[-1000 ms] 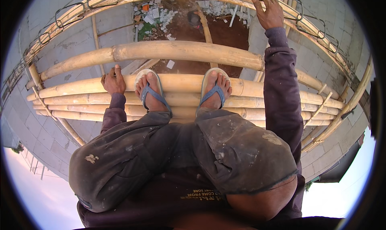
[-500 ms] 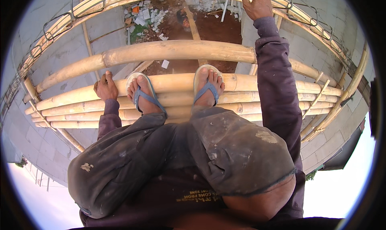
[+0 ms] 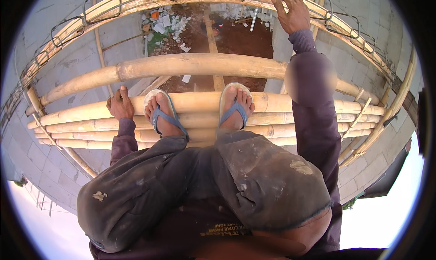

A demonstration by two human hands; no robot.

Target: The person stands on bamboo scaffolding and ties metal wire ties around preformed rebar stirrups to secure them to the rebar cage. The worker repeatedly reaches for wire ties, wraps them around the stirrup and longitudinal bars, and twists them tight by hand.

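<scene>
I squat on a row of bamboo poles (image 3: 195, 102), in blue-strapped flip-flops (image 3: 234, 108). My left hand (image 3: 121, 104) is closed over the upper pole of that row, left of my left foot, with fingers curled on its far side. Stretched far forward, my right hand (image 3: 293, 14) has its fingers bent over a long steel reinforcing bar (image 3: 259, 0) at the beam's edge. Part of that grip is hidden by the hand itself. Steel stirrups (image 3: 329, 8) loop around the bars to both sides.
A thick single bamboo pole (image 3: 200, 64) crosses between my feet and the beam. Far below lie reddish soil (image 3: 240, 42) and broken white rubble (image 3: 165, 24). An upright pole (image 3: 212, 37) rises from there. Grey block walls (image 3: 122, 51) flank the drop.
The view has tilted slightly, so the poles, my feet and the beam sit lower in the picture. Both hands stay in about the same places on the pole and the bar.
</scene>
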